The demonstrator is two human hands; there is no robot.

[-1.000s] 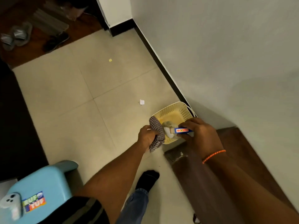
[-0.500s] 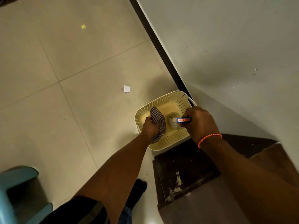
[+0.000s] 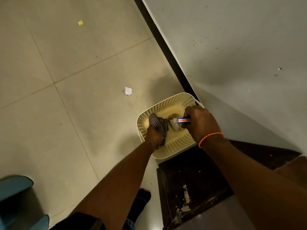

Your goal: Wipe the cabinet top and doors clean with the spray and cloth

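A cream perforated basket [image 3: 172, 151] stands on the floor beside the wall. My left hand [image 3: 153, 136] grips a bunched checkered cloth [image 3: 157, 123] over the basket's left side. My right hand [image 3: 201, 122] holds a spray bottle [image 3: 180, 121] with a blue and orange label, its pale head low inside the basket. The dark wooden cabinet [image 3: 192, 178] lies just below the basket, its top scuffed with pale marks.
Beige tiled floor [image 3: 66, 80] spreads to the left, with a white paper scrap [image 3: 128, 90] and a small yellow bit [image 3: 80, 22]. A grey wall [image 3: 240, 55] with a dark skirting runs along the right. A light blue stool [image 3: 15, 186] sits at bottom left.
My view has tilted down and closer to the basket. Both hands have sunk lower into it, still holding cloth and bottle. The stool has slid to the frame's corner.
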